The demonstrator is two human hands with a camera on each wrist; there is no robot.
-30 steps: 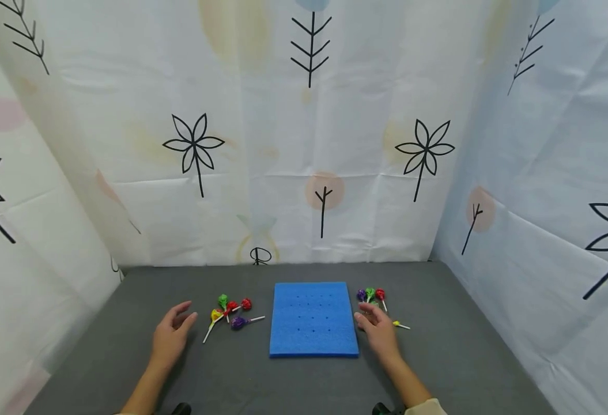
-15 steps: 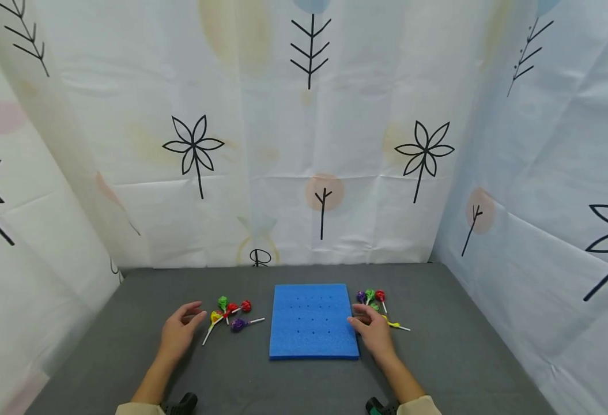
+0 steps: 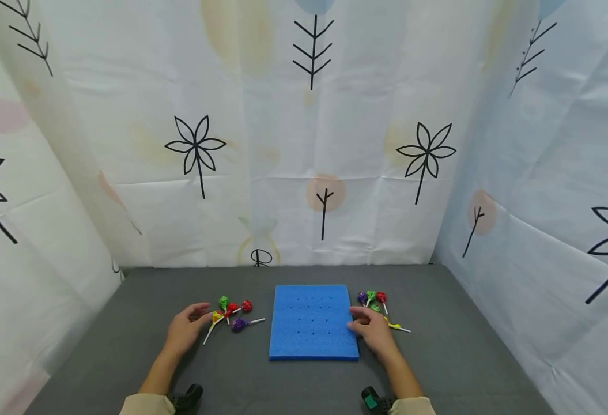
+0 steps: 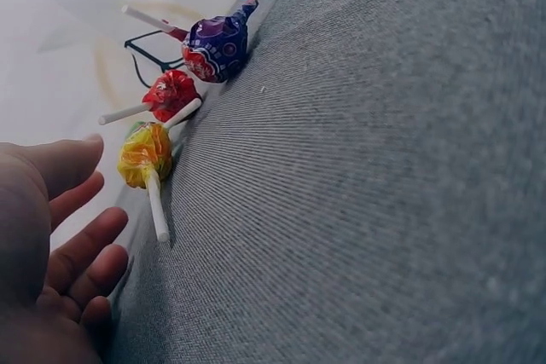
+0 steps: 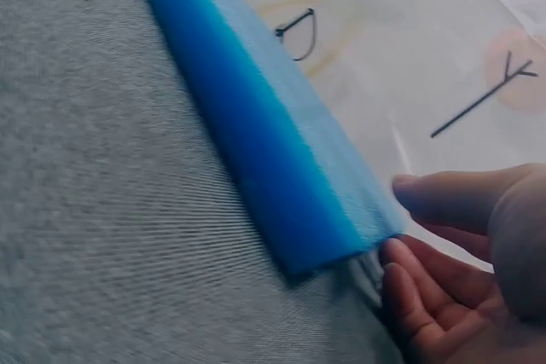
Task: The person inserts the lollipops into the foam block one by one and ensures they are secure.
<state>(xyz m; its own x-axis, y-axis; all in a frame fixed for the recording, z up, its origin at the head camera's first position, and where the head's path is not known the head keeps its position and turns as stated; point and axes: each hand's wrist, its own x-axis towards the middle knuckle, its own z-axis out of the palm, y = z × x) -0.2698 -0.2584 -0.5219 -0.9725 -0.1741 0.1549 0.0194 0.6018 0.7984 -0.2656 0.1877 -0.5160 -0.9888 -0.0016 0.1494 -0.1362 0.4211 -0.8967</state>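
In the head view, my left hand (image 3: 181,331) is beside the left cluster of lollipops, fingers loosely bent and holding nothing. Closest to it is a yellow lollipop (image 4: 143,158), its white stick toward me. A red lollipop (image 4: 171,94), a purple lollipop (image 4: 223,44) and a green lollipop (image 3: 223,302) lie around it. My right hand (image 3: 373,329) is at the right edge of a blue foam board (image 3: 311,346) dotted with rows of small holes. In the right wrist view its fingertips are right at the board's corner, while the thumb (image 5: 444,198) stands a little above.
Behind the right hand lies a second cluster, with a purple lollipop (image 3: 362,297), a red lollipop (image 3: 381,296), green ones and a yellow lollipop (image 3: 394,325). A grey cloth (image 3: 241,380) covers the table. White printed curtains (image 3: 262,115) enclose the back and sides.
My left hand has moved right, up to the yellow lollipop. My right hand has shifted slightly left to the board's edge. The lollipops and board stay where they were.
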